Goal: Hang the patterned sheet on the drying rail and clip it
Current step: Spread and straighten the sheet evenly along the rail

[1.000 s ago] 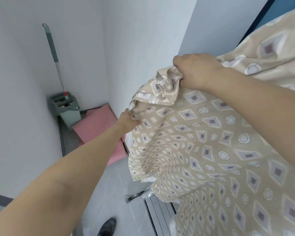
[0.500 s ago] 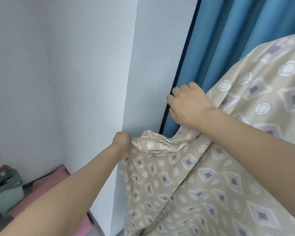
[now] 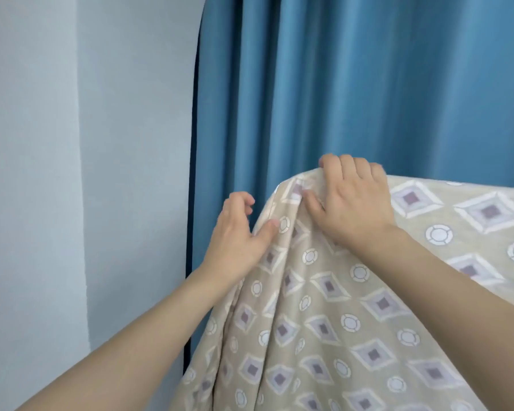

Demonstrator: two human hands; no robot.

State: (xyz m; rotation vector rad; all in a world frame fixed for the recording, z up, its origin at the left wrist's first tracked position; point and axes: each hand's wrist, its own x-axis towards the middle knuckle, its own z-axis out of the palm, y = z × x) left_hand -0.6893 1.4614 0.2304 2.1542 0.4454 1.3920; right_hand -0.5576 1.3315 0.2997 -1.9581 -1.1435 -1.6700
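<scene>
The beige patterned sheet (image 3: pixel 333 315), printed with purple diamonds and white circles, drapes over a raised edge that runs to the right; the rail beneath it is hidden. My right hand (image 3: pixel 353 203) grips the sheet's top corner, fingers curled over the ridge. My left hand (image 3: pixel 238 235) rests at the sheet's left edge, thumb pressed on the cloth and fingers curled loosely behind it. No clip is in view.
A blue curtain (image 3: pixel 353 84) hangs right behind the sheet. A pale grey wall (image 3: pixel 86 143) fills the left side, with a corner close to the curtain's edge.
The view has tilted up from the floor to the curtain. Both hands rose with the sheet, and its corner now lies over the top edge. My left hand loosened its pinch.
</scene>
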